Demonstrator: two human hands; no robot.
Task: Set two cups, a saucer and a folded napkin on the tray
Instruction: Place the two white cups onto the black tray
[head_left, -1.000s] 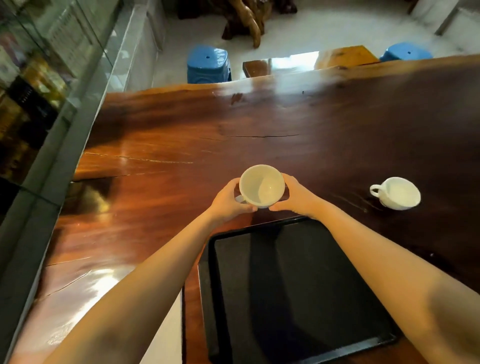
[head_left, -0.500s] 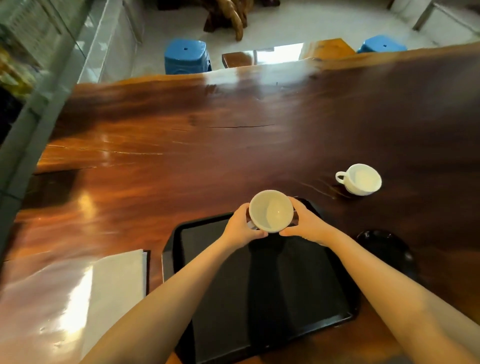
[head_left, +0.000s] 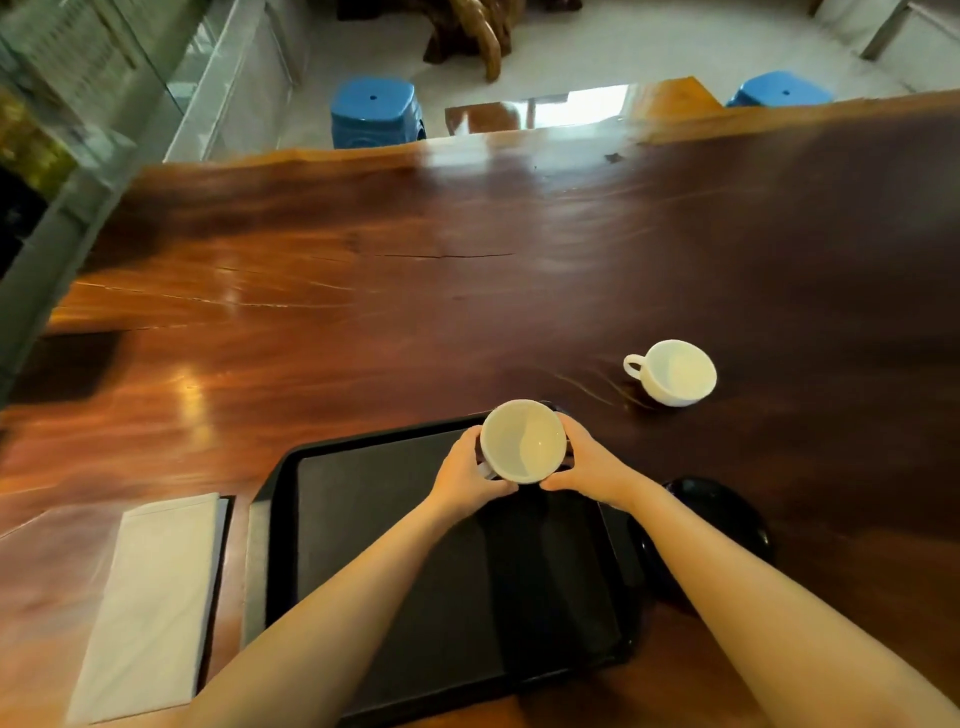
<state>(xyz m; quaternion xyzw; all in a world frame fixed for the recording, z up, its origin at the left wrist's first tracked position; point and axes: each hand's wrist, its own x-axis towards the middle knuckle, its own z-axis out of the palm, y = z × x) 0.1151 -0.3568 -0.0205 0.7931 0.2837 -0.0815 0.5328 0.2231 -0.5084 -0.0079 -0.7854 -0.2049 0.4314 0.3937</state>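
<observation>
Above, a round white glazed ceramic cup (head_left: 522, 440) over the far edge of a flat black rectangular tray (head_left: 395, 561). Left hand (head_left: 464, 470) and right hand (head_left: 589, 462) flank it, fingers curled closed against its smooth sides.

napkin (head_left: 150, 603) left of tray (head_left: 363, 519), saucer (head_left: 727, 514) right

Polished wooden table (head_left: 415, 322) carries a black tray (head_left: 395, 561) beneath the hands, folded napkin (head_left: 150, 608) to their left, white cup (head_left: 675, 373) and dark saucer (head_left: 727, 514) right.
</observation>
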